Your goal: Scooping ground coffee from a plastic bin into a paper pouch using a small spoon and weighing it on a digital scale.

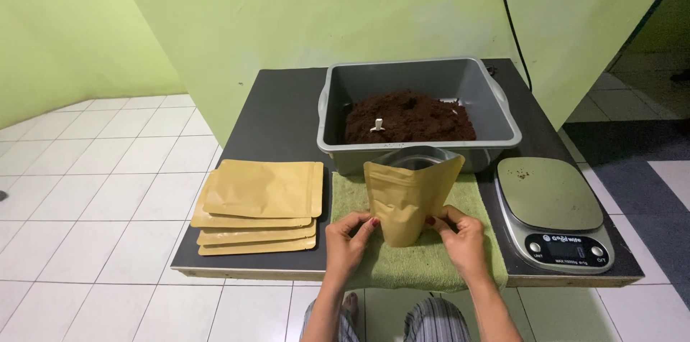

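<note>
A tan stand-up pouch [410,195] stands upright with its mouth open on a green towel [424,259]. My left hand [350,240] holds its lower left side and my right hand [460,234] holds its lower right side. Behind the pouch sits a grey tub [503,108] holding dark brown powder [410,118], with a small white scoop handle [376,125] sticking up out of the powder.
A stack of flat tan pouches [259,205] lies to the left on the low black table [277,108]. A digital kitchen scale [553,209] sits at the right. A black cable [510,19] runs down the green wall. White floor tiles surround the table.
</note>
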